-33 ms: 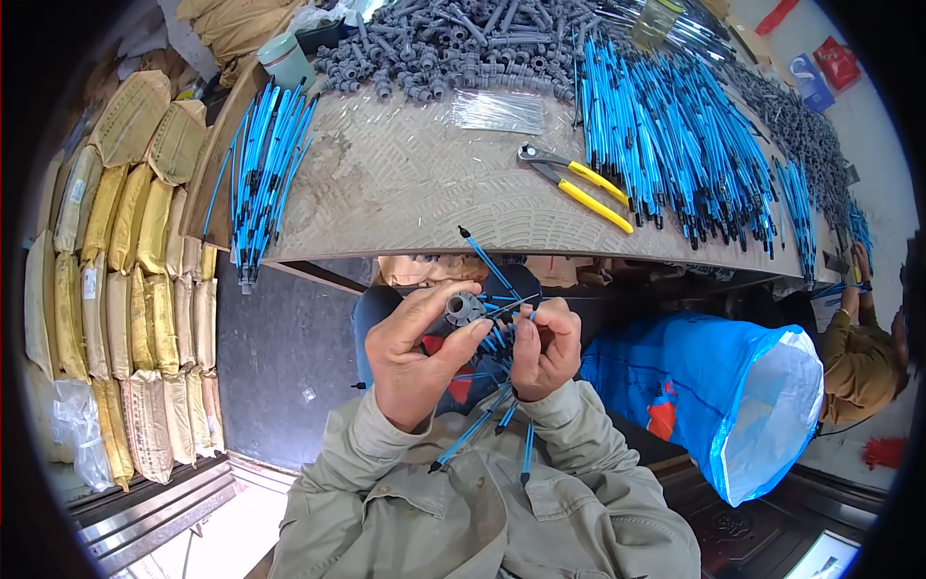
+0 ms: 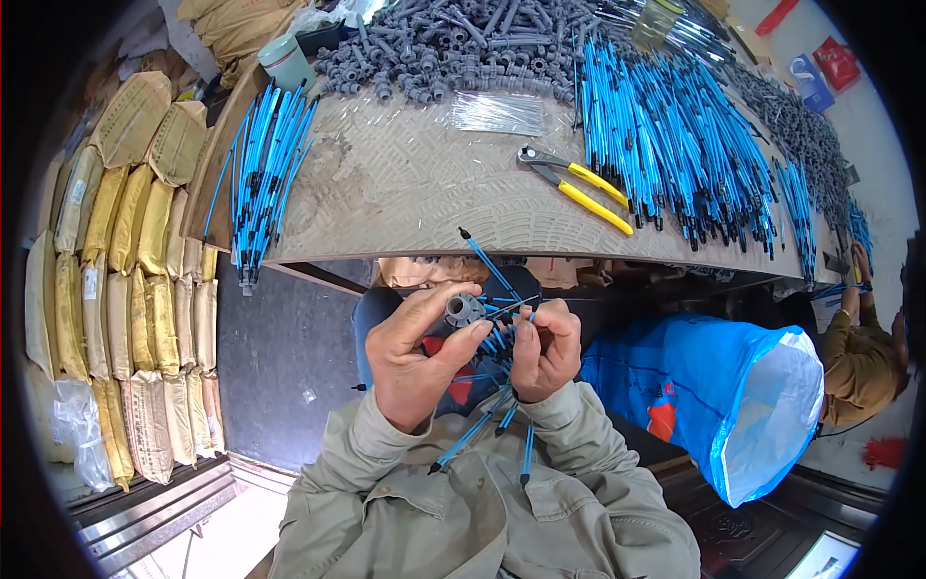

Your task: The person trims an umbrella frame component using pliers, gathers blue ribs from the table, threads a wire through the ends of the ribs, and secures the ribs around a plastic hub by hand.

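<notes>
My left hand [image 2: 417, 359] pinches a small grey round plastic fitting [image 2: 465, 309] between thumb and fingers, just below the table's near edge. My right hand [image 2: 546, 353] grips a few thin blue tubes with black tips [image 2: 475, 433] and presses one toward the fitting. One tube points up past the table edge. The others hang down over my olive jacket. The two hands are close together, almost touching.
The wooden table [image 2: 405, 193] carries yellow-handled pliers [image 2: 580, 189], a big spread of blue tubes [image 2: 675, 125], a smaller bundle [image 2: 262, 179], grey fittings [image 2: 453, 43] and a clear bag [image 2: 497, 111]. A blue sack [image 2: 714, 386] stands open at right, stacked yellow sacks [image 2: 125, 270] at left. Another person [image 2: 858, 357] sits far right.
</notes>
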